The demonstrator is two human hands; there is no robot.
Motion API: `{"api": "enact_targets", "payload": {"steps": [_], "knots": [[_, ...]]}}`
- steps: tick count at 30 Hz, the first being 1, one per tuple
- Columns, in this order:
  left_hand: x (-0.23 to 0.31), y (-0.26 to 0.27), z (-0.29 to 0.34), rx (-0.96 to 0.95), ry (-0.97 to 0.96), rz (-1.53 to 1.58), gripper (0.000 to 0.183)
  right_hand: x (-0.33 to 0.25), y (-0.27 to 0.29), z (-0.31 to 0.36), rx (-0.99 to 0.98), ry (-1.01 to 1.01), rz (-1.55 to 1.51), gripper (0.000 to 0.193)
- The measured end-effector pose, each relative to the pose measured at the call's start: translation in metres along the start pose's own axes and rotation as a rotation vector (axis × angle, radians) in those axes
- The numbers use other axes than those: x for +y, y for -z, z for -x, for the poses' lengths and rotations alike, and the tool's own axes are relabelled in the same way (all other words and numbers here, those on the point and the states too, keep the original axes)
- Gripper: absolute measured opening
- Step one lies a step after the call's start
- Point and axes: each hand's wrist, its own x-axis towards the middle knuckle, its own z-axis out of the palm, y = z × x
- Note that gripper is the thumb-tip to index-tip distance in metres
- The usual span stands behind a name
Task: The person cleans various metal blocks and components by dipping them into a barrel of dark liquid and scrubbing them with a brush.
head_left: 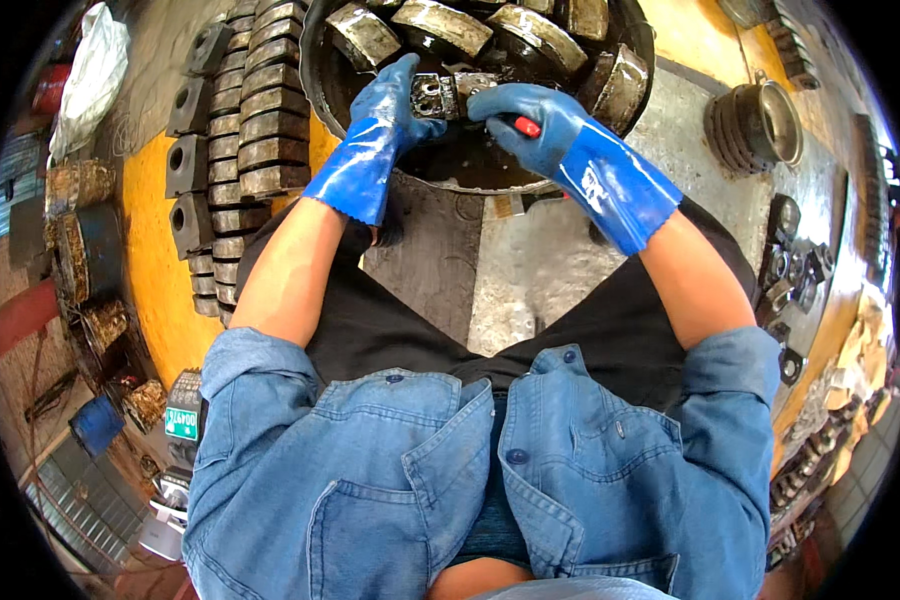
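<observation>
Over a round basin (485,168), a holed metal block (433,97) is pinched by the gloved left hand (390,103), a red-ended tool (527,127) clasped in the right hand (548,108).

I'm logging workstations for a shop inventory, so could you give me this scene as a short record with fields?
Left hand: blue-gloved, holding a dark metal part with holes
Right hand: blue-gloved, gripping a red object, mostly hidden
Under the hands: round basin containing dark liquid and curved metal blocks
Left side: stacked blocks beside a column of holed blocks
Right side: round metal piece
</observation>
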Motion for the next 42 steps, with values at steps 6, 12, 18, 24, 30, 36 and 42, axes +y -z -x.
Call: {"api": "enact_targets", "payload": {"steps": [6,12,18,24,30,36,42], "knots": [[-0.018,-0.01,0.005,0.049,-0.015,0.053,0.109,-0.003,0.001,-0.002,0.074,0.088,0.083,0.02],[-0.012,-0.003,0.012,0.068,0.089,0.149,0.109,0.007,-0.01,0.001,0.134,0.159,0.063,0.02],[0.002,0.005,0.034,0.073,0.165,0.087,0.105,-0.039,-0.012,-0.014,0.064,0.378,-0.024,0.024],[-0.02,-0.006,0.037,0.103,0.103,0.169,0.103,-0.045,-0.029,-0.021,-0.021,0.395,-0.044,0.027],[-0.012,0.001,0.025,0.014,0.098,0.199,0.107,-0.045,-0.026,-0.017,-0.128,0.476,0.121,0.025],[-0.012,-0.009,0.016,0.109,0.027,0.228,0.107,-0.011,-0.014,-0.022,0.08,0.325,0.06,0.022],[-0.003,0.007,0.012,0.019,0.085,0.194,0.106,0.034,-0.013,0.012,0.051,-0.487,-0.135,0.019]]}}
